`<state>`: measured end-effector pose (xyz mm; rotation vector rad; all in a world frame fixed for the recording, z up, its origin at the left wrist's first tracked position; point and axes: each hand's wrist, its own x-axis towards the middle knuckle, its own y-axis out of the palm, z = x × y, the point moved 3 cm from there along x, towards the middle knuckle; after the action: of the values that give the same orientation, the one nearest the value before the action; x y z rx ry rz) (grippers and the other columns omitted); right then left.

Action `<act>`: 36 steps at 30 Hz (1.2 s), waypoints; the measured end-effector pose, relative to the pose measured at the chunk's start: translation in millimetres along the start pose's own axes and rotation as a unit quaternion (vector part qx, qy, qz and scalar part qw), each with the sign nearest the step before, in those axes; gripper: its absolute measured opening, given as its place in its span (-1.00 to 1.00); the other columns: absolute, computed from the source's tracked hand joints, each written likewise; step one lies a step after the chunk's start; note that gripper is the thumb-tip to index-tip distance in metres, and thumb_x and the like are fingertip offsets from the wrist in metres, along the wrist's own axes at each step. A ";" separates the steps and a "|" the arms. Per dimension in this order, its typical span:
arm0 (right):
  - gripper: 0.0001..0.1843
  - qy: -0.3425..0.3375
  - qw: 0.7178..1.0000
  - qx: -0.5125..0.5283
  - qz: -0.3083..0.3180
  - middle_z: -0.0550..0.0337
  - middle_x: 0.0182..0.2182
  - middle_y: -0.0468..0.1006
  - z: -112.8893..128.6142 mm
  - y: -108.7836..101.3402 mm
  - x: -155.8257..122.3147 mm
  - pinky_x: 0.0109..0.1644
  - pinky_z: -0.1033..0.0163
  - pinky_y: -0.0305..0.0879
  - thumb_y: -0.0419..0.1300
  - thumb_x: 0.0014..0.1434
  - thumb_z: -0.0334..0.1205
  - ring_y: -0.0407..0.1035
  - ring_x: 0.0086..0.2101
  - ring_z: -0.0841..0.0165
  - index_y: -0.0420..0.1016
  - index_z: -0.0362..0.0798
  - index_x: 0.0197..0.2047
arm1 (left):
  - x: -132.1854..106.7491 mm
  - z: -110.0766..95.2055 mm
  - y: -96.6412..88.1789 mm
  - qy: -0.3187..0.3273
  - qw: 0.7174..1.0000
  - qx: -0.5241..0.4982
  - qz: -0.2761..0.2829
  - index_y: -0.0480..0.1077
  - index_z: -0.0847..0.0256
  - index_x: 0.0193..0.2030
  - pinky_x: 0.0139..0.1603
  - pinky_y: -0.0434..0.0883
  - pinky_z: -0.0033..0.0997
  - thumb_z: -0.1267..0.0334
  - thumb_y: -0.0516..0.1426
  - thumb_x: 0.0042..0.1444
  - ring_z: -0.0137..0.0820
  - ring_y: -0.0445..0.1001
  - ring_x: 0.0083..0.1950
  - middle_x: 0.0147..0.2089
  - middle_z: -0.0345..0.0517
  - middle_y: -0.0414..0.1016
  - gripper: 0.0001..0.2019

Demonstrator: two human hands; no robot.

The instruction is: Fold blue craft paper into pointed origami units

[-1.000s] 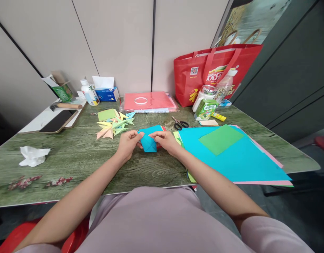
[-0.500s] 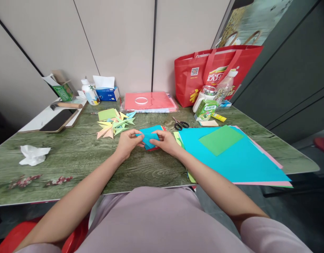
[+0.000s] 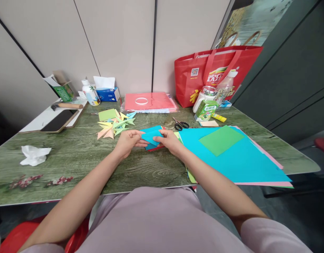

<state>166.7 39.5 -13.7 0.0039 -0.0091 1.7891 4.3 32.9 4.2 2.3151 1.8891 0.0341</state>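
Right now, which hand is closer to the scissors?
Right. The right hand is just this side of the scissors; the left hand is farther left, across the blue paper both hands pinch.

Folded blue paper held flat just above the table

Both the left hand and right hand pinched a folded blue paper (partly creased) above the table, near its front edge.

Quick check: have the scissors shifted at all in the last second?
No. The scissors lie where they did before, at the far-left corner of the large blue sheet and nearer than the red folder.
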 end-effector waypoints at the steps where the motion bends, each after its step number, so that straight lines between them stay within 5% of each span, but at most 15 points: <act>1: -0.80 0.000 1.000 0.002 0.002 0.37 -0.61 0.35 0.0 0.0 0.1 -0.52 0.39 0.27 0.25 -0.20 -0.18 0.23 -0.59 0.52 0.33 -0.09 -0.55 | 0.1 0.0 -0.3 0.001 1.000 -0.001 0.000 0.43 0.38 -0.33 -0.34 0.53 -0.24 0.37 0.18 -0.16 -0.30 0.55 -0.44 -0.50 -0.08 0.54 -0.81; 6: -0.79 0.015 0.999 0.041 -0.019 0.36 -0.59 0.38 -0.3 -1.1 1.3 -0.54 0.40 0.27 0.27 -0.23 -0.19 0.24 -0.59 0.54 0.38 -0.09 -0.50 | -1.8 -4.1 1.7 -0.014 0.999 -0.024 0.017 0.41 0.43 -0.21 -0.26 0.52 -0.19 0.41 0.10 -0.06 -0.27 0.56 -0.40 -0.48 -0.03 0.55 -0.77; 11: -0.58 0.027 0.982 0.138 -0.125 0.34 -0.55 0.43 0.1 -8.0 3.1 -0.50 0.42 0.30 0.35 -0.30 -0.17 0.30 -0.56 0.54 0.35 -0.07 -0.32 | -8.6 -4.9 9.5 -0.065 0.991 -0.051 0.109 0.20 0.39 0.13 -0.12 0.46 -0.10 0.45 0.09 0.01 -0.18 0.55 -0.20 -0.20 0.16 0.56 -0.51; 16: -0.48 -0.023 0.976 0.131 -0.171 0.37 -0.58 0.40 1.8 -12.4 3.6 -0.50 0.38 0.32 0.37 -0.32 -0.11 0.28 -0.58 0.53 0.27 -0.05 -0.29 | -15.8 1.8 18.1 -0.083 0.981 -0.037 0.171 0.03 0.28 0.24 -0.11 0.45 -0.10 0.38 0.15 0.03 -0.19 0.54 -0.17 -0.16 0.17 0.54 -0.38; 19: -0.54 -0.083 0.980 0.080 -0.163 0.37 -0.60 0.37 4.5 -12.5 2.9 -0.53 0.38 0.28 0.36 -0.28 -0.08 0.26 -0.59 0.52 0.27 -0.05 -0.34 | -13.4 2.0 17.9 -0.070 0.986 -0.022 0.150 0.08 0.31 0.18 -0.13 0.45 -0.13 0.36 0.19 -0.01 -0.22 0.54 -0.18 -0.22 0.11 0.55 -0.39; 25: -0.73 -0.139 0.988 -0.042 -0.058 0.28 -0.56 0.40 6.4 -1.6 -0.7 -0.48 0.34 0.26 0.29 -0.13 -0.10 0.26 -0.56 0.49 0.38 -0.08 -0.40 | -2.3 -6.2 4.2 0.062 0.997 0.022 0.028 0.31 0.27 -0.12 -0.37 0.46 -0.41 0.21 0.25 -0.11 -0.44 0.49 -0.43 -0.45 -0.20 0.48 -0.60; 36: -0.74 -0.147 0.986 -0.068 -0.030 0.23 -0.47 0.45 13.1 3.7 -7.8 -0.40 0.32 0.27 0.26 -0.10 -0.08 0.31 -0.45 0.43 0.46 -0.05 -0.35 | -4.2 -3.5 4.3 0.129 0.986 0.104 -0.018 0.44 0.27 -0.35 -0.44 0.46 -0.42 0.23 0.29 -0.23 -0.45 0.44 -0.51 -0.51 -0.21 0.46 -0.74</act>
<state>164.7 31.0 -0.7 0.1678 -0.3403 1.7105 7.2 28.4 8.5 2.5174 2.1512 0.1460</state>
